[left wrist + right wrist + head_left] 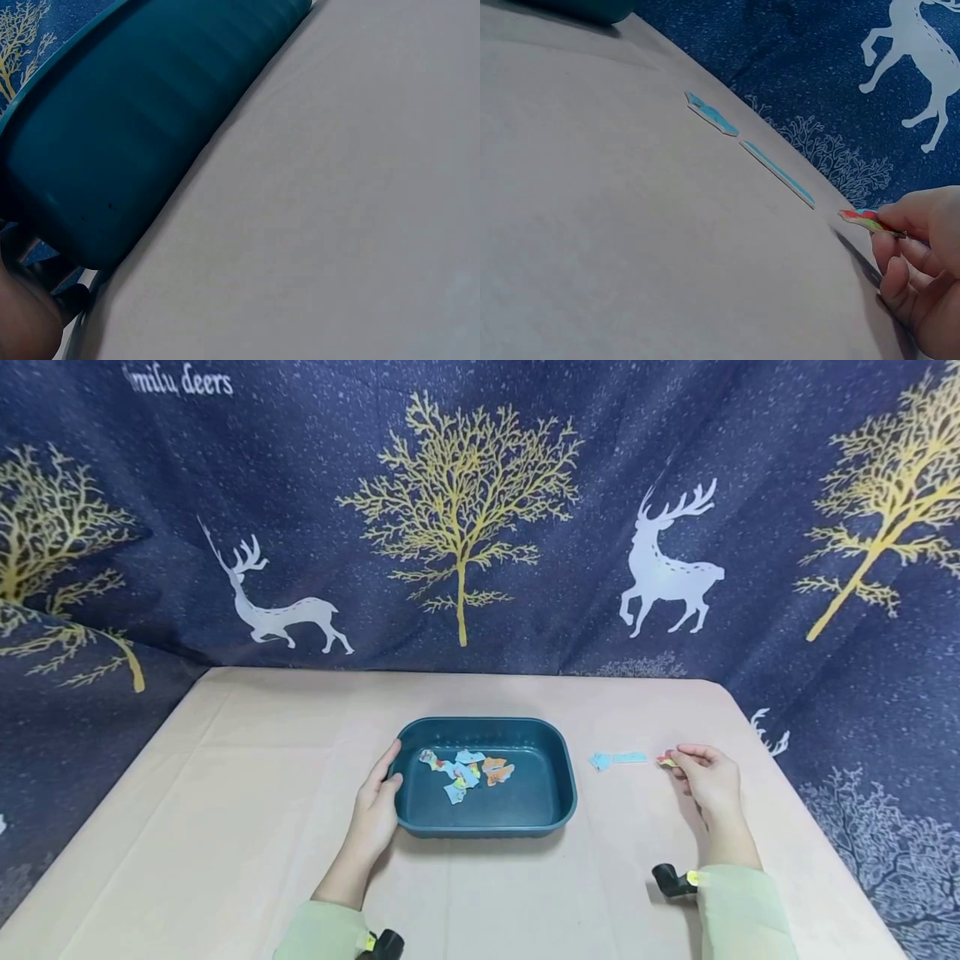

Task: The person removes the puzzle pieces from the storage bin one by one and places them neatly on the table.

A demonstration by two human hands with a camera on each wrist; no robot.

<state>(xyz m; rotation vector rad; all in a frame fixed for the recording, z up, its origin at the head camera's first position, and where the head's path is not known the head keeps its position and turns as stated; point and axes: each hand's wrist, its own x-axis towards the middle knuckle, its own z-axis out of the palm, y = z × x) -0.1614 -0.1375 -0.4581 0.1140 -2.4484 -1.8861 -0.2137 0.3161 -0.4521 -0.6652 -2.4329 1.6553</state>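
Note:
My left hand [375, 810] grips the left end of a dark teal rectangular tray [487, 832], its thumb at the rim and fingers along the outer wall. Inside the tray lies a loose cluster of puzzle pieces [455, 792], mostly light blue, with orange ones [495, 771] beside them. Over the right part of the table, my right hand [711, 781] pinches a small red and yellow-green puzzle piece [861, 218] between thumb and fingertips. Left of that hand, a jagged blue piece [711, 114] and a long straight-edged blue piece [778, 172] lie end to end on the cloth.
A pale cloth covers the table [225, 827]. Behind it hangs a dark blue curtain [525, 635] printed with deer and trees. Black wrist-worn devices [670, 881] sit at both green sleeves [746, 910]. The table's right edge runs close to the right hand.

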